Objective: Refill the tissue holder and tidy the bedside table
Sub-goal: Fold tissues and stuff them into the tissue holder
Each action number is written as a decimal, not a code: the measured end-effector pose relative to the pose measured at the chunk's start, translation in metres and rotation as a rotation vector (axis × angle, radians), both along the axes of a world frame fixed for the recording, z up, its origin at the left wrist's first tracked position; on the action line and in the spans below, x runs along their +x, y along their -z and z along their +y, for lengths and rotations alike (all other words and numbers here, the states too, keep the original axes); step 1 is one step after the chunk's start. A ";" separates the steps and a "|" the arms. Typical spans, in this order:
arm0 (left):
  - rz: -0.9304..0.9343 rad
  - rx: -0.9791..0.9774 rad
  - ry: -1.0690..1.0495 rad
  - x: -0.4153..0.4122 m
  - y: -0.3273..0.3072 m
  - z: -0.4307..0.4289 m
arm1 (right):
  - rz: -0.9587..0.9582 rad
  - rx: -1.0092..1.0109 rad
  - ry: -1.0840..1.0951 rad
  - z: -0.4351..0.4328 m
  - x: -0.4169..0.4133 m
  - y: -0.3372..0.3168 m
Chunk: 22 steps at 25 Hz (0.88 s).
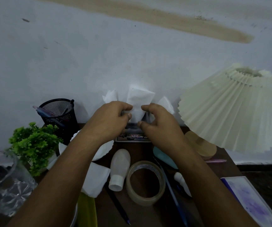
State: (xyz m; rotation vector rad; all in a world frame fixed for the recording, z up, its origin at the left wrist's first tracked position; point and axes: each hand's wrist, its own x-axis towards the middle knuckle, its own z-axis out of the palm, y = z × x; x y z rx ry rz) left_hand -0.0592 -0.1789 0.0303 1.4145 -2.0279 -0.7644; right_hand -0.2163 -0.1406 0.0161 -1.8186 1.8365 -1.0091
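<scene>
A clear tissue holder [132,138] with a printed label stands at the back of the dark bedside table [141,150], against the wall. White tissues [139,99] fan upward out of it. My left hand [110,118] pinches the middle tissue from the left, thumb and fingers curled on it. My right hand [156,122] is at the tissue's right side, fingers curled, thumb and forefinger close to the tissue; its grip is unclear. Loose folded tissues [96,179] lie under my left forearm.
A black mesh pen cup [58,115] and green plant [32,143] stand left, a glass bowl [4,182] at far left. A pleated lamp [230,108] stands right. A white bottle [119,167], tape roll [145,182], pens [172,190], teal object [163,157] and notebook [249,199] lie in front.
</scene>
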 end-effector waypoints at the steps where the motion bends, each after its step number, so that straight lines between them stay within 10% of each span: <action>1: -0.002 0.013 0.006 0.000 0.000 0.000 | -0.068 0.023 0.005 0.000 0.000 0.001; 5: 0.017 0.049 0.010 0.002 -0.001 -0.001 | -0.279 0.095 0.001 -0.001 0.000 -0.002; 22: -0.071 0.048 0.038 0.002 -0.006 0.004 | 0.065 0.039 -0.060 0.004 0.002 -0.005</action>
